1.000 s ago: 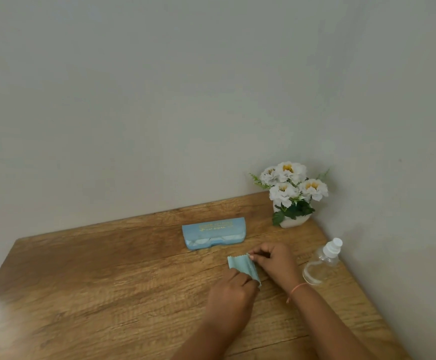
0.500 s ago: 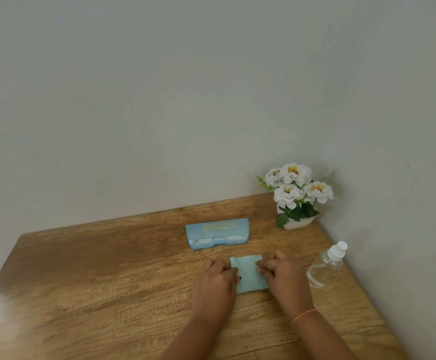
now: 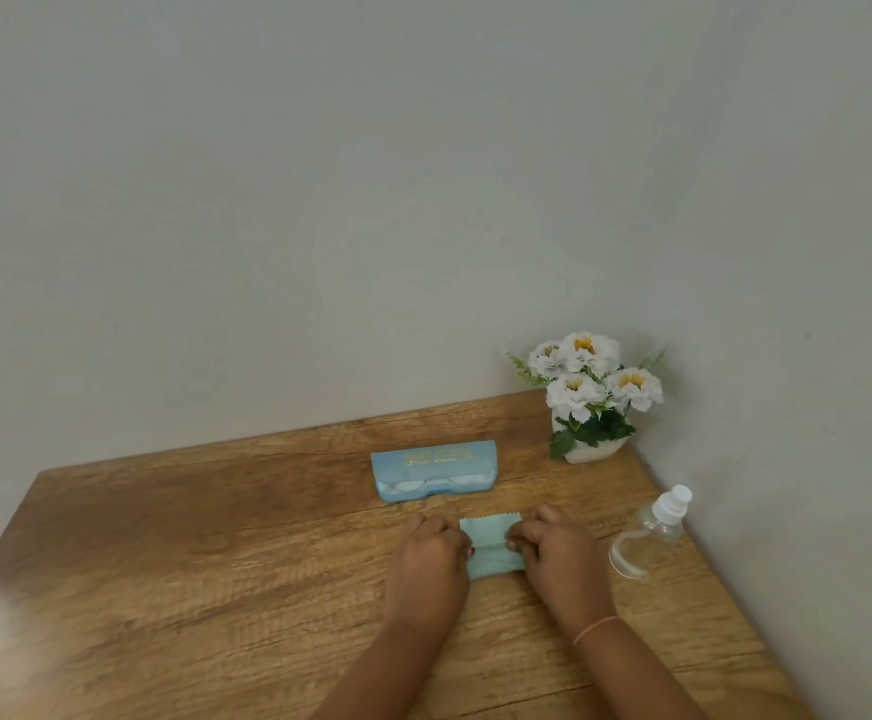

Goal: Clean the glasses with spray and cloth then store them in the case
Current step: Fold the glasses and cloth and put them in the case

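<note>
A small light-blue cloth (image 3: pixel 491 545) lies on the wooden table (image 3: pixel 215 553) with a crease across its middle. My left hand (image 3: pixel 431 558) pinches its left edge with curled fingers. My right hand (image 3: pixel 561 550) pinches the right edge the same way. Behind the cloth a light-blue glasses case (image 3: pixel 433 472) with gold lettering lies flat, pale rounded shapes showing along its front. A clear spray bottle (image 3: pixel 652 535) with a white nozzle stands to the right of my right hand. No loose glasses are in view.
A white pot of white artificial flowers (image 3: pixel 589 397) stands in the back right corner by the walls. The table's right edge runs along the wall just past the bottle. Bare wood stretches to the left of my hands.
A second ago my hands held the cloth bunched and raised. It has since been laid down and spread between them, and both hands moved slightly nearer to me.
</note>
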